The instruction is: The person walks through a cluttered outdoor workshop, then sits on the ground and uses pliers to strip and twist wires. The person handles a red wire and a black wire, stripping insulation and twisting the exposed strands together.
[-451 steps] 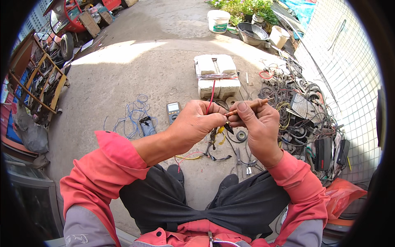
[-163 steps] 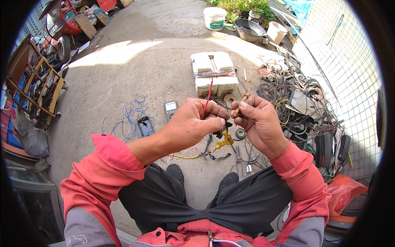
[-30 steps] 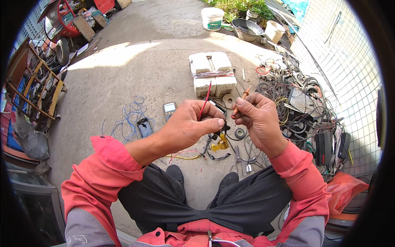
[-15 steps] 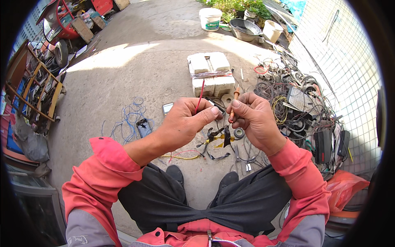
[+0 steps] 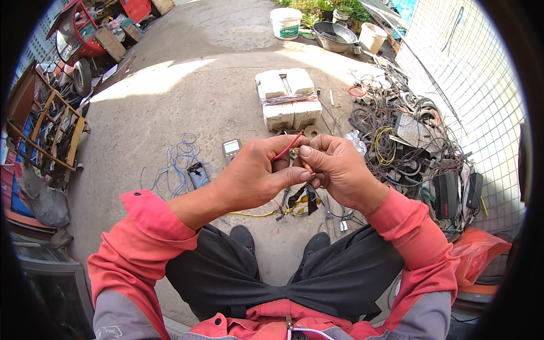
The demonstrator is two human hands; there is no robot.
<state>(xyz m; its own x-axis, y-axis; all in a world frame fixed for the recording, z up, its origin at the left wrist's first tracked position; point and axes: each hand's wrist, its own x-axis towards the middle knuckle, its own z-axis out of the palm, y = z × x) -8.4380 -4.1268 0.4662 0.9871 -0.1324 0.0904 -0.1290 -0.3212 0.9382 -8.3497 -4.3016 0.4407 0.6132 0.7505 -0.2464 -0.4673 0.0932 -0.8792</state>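
My left hand (image 5: 255, 173) is closed around a red wire (image 5: 286, 147), which angles up toward the right from my fingers. My right hand (image 5: 340, 173) pinches a slim orange-brown pen-shaped piece (image 5: 306, 166), red at its lower end, and is right against my left hand, so part of it is hidden. Beneath the fingers hangs a bundle of black and yellow wrapped wiring (image 5: 300, 201). On the concrete beyond lie a multimeter (image 5: 231, 148), a grey-blue device (image 5: 199, 178) and tangled blue wire (image 5: 175, 161).
White foam blocks (image 5: 283, 113) sit ahead. A heap of cables and devices (image 5: 413, 133) runs along a tiled wall at right, near a red plastic bag (image 5: 476, 255). Wooden frames and scrap (image 5: 71, 147) are at left. Buckets (image 5: 286, 25) and a basin stand at the back.
My two hands have come together, the right moving leftward. The orange-brown piece now tilts across, and the red wire, upright before, leans to the right. The multimeter shows more fully.
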